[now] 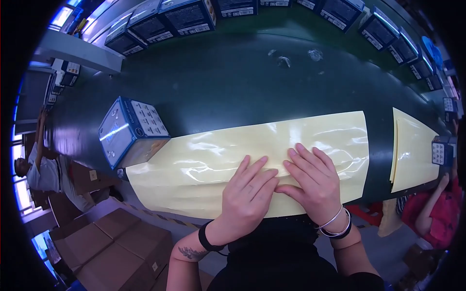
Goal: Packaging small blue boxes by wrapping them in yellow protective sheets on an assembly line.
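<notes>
A long, glossy pale-yellow sheet (213,150) lies across the dark green table in front of me, its surface slightly wrinkled. My left hand (250,191) rests flat on the sheet near its front edge, fingers stretched out. Beside it, my right hand (313,182) also presses flat on the sheet with fingers spread, its thumb close to the left hand. Neither hand holds anything. At the sheet's left end a blue and white printed box (131,131) stands on or against its corner; the exact contact I cannot tell.
More yellow sheets (412,150) lie to the right, with a small box (442,153) at their far end. Blue boxes (187,19) line the table's back edge. Clear plastic scraps (284,60) lie on the table (223,82). Brown cartons (116,247) stand lower left. People are at both sides.
</notes>
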`<action>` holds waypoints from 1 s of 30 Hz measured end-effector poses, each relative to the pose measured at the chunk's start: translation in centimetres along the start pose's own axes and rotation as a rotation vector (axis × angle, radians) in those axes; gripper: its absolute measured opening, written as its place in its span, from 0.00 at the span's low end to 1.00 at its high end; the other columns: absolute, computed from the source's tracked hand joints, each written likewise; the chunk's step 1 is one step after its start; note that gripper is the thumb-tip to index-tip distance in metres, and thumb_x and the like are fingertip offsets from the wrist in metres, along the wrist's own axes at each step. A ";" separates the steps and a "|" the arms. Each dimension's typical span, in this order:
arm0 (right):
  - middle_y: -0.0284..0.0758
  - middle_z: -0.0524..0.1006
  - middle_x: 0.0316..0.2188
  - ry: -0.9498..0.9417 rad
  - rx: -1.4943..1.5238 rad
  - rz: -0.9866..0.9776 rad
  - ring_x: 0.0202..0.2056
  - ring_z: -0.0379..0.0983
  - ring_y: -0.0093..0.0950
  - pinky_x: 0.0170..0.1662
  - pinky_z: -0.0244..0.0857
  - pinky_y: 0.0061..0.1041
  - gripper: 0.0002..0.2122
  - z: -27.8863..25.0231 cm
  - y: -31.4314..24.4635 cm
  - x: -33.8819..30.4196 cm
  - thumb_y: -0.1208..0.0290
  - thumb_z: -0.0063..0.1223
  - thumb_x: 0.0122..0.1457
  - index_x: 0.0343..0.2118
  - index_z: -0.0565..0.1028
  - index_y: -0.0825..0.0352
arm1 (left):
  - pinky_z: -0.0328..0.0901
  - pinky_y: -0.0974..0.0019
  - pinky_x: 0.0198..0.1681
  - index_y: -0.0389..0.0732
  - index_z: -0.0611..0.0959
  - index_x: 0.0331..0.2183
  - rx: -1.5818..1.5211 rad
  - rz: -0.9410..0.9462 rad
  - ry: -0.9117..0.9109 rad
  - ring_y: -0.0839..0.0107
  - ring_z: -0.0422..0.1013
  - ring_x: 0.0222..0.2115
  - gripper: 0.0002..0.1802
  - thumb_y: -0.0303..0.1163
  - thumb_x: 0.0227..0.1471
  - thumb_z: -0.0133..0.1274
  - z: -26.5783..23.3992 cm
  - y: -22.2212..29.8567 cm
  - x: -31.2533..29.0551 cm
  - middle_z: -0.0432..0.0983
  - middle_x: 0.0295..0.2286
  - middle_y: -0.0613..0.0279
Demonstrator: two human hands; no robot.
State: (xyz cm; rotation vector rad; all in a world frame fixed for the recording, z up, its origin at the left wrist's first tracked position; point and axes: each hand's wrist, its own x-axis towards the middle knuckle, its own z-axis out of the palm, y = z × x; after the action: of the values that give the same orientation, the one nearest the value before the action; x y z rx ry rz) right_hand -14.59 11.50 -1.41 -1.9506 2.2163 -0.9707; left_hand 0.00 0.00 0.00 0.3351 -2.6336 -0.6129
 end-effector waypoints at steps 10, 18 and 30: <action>0.44 0.76 0.48 -0.126 -0.001 0.088 0.55 0.69 0.41 0.59 0.57 0.42 0.33 -2.9 0.1 -0.4 0.46 0.64 0.40 0.42 0.76 0.71 | 0.63 0.50 0.56 0.39 0.79 0.28 -0.085 0.034 -0.148 0.58 0.74 0.43 0.11 0.20 0.38 0.63 -13.8 -1.5 5.9 0.77 0.39 0.58; 0.45 0.76 0.48 -0.161 0.007 0.102 0.55 0.69 0.42 0.59 0.56 0.43 0.34 -3.3 0.4 -1.4 0.41 0.60 0.43 0.42 0.77 0.71 | 0.66 0.59 0.48 0.36 0.76 0.29 0.467 0.103 -0.145 0.56 0.73 0.44 0.08 0.26 0.47 0.59 -20.9 -21.4 18.8 0.78 0.41 0.53; 0.44 0.76 0.48 -0.209 0.021 0.159 0.54 0.69 0.42 0.59 0.56 0.42 0.31 -4.1 1.4 -2.0 0.41 0.58 0.48 0.40 0.77 0.70 | 0.72 0.66 0.41 0.39 0.82 0.31 0.316 0.015 0.165 0.64 0.77 0.38 0.06 0.31 0.51 0.59 -16.8 -25.9 19.5 0.79 0.39 0.59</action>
State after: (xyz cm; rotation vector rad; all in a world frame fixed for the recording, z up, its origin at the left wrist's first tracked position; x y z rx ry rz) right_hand -17.08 15.09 0.52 -1.7454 2.1931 -0.7300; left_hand -6.27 -35.00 8.30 0.4378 -2.5658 -0.1526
